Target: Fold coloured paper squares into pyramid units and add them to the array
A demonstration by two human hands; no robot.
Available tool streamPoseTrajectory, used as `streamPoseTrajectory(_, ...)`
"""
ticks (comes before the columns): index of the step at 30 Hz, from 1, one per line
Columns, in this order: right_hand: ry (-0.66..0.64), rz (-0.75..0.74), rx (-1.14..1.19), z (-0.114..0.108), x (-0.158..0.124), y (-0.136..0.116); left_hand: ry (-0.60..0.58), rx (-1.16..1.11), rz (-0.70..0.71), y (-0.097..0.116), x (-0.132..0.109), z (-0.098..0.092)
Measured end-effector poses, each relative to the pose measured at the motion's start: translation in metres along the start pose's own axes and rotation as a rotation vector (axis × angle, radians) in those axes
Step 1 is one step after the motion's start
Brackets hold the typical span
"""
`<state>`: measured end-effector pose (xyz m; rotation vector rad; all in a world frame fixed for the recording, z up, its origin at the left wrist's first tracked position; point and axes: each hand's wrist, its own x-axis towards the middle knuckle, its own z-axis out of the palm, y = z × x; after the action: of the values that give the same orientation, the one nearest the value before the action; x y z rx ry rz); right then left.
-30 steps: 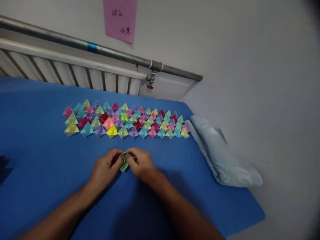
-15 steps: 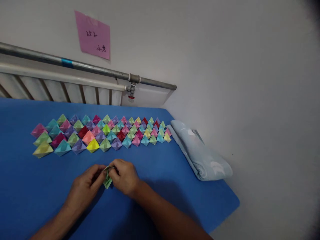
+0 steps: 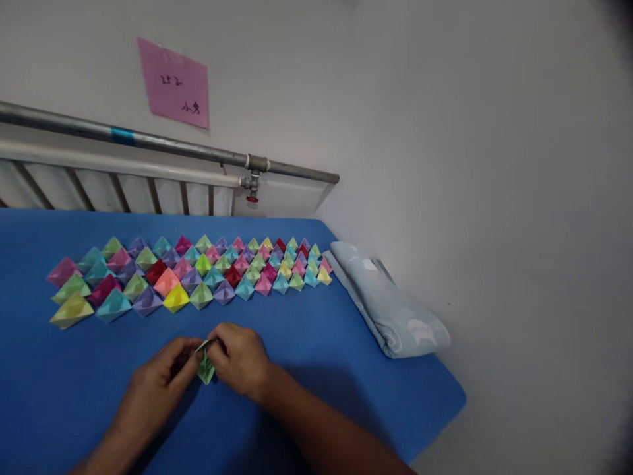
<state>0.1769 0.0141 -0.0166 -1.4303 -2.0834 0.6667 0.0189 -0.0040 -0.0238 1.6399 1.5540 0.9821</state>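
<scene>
My left hand (image 3: 155,382) and my right hand (image 3: 240,359) meet over the blue surface (image 3: 306,330), both pinching a small green folded paper piece (image 3: 205,366) between their fingertips. The paper sits upright between the two hands, partly covered by my fingers. Beyond the hands lie several rows of finished folded paper shapes (image 3: 188,274) in pink, green, purple, teal, yellow and red, packed side by side across the blue surface.
A rolled pale blue cloth (image 3: 388,307) lies at the surface's right edge. Behind the surface run a white railing (image 3: 119,171) and a metal pipe (image 3: 163,142) with a valve (image 3: 252,188). A pink note (image 3: 173,82) hangs on the wall.
The view has swung right and tilted up, so everything sits lower and further left in the picture. My hands keep pinching the green paper in the same grip.
</scene>
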Motion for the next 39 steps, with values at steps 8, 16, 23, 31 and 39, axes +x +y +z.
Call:
streamPoseTrajectory(8,0.0,0.014,0.011,0.001,0.002,0.0,-0.003,0.011,0.012,0.003,0.0,-0.001)
streamPoseTrajectory(16,0.022,0.004,0.026,0.002,0.001,0.0,0.0,0.002,0.017,-0.002,0.001,0.0)
streamPoseTrajectory(23,0.141,-0.093,0.195,-0.002,-0.004,0.014,-0.005,0.025,-0.033,0.0,0.0,-0.003)
streamPoseTrajectory(31,0.76,0.055,-0.187,-0.099,-0.01,0.078,-0.019,0.073,-0.092,0.001,0.001,-0.005)
streamPoseTrajectory(39,0.884,0.251,0.129,-0.114,-0.01,0.107,-0.055,0.097,-0.087,-0.018,-0.002,-0.003)
